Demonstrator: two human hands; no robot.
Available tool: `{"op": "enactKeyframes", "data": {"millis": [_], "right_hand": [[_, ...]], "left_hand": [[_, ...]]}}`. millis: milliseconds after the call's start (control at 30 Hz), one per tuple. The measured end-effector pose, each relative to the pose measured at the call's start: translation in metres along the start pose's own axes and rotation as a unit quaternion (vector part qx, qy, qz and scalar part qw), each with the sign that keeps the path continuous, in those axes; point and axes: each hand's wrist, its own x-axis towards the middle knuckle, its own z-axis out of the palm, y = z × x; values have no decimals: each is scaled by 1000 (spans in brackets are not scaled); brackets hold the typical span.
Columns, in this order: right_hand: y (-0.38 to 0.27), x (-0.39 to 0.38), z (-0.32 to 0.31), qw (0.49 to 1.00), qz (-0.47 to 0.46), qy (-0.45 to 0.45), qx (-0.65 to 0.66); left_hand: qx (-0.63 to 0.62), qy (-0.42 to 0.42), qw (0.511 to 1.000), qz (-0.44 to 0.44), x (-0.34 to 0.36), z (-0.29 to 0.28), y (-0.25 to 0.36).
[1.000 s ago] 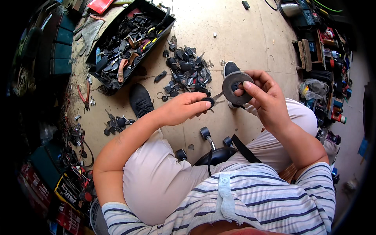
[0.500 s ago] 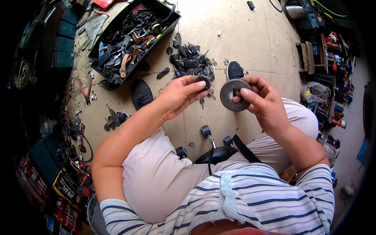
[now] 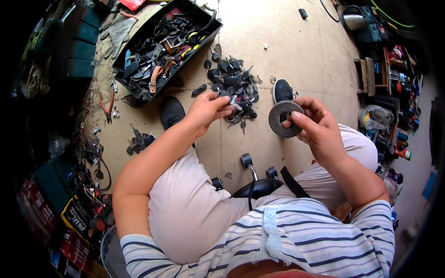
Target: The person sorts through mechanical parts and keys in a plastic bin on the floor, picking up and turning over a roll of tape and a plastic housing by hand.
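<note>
My right hand (image 3: 317, 127) grips a flat, dark grey ring (image 3: 278, 121) by its right side, thumb across its face and fingers behind and through the hole. It looks like a ring magnet, held above the floor near my right shoe (image 3: 283, 91). My left hand (image 3: 208, 111) is over the near left edge of a pile of keys and black key fobs (image 3: 234, 79). Its fingertips are smeared by motion. A pale, blurred metallic thing (image 3: 236, 103) shows just beyond them; whether the fingers hold it is unclear.
A black open bin (image 3: 139, 94) full of fobs stands at the far left, beside grey gloves (image 3: 121, 30). Red-handled pliers (image 3: 107, 110) and a small key heap (image 3: 139, 142) lie left. Crowded shelves (image 3: 371, 76) line the right. Chair casters (image 3: 246, 160) sit between my legs.
My left hand, which pinched a black key fob, has moved left and slightly down, away from the ring. My right hand still holds the ring; the whole view has shifted slightly.
</note>
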Motion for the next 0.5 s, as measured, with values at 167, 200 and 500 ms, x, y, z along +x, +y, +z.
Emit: {"op": "enactKeyframes", "data": {"millis": [167,200,500], "right_hand": [[-4,-6,0,1000,3,-8,7],[-4,-4,-1,1000,2,-14,4],[-7,-16,-7,998,13,-18,60]], "left_hand": [[145,-24,989,17,23,-15,-21],[165,-27,985,36,26,-12,-23],[353,289,800,389,67,-78,43]]}}
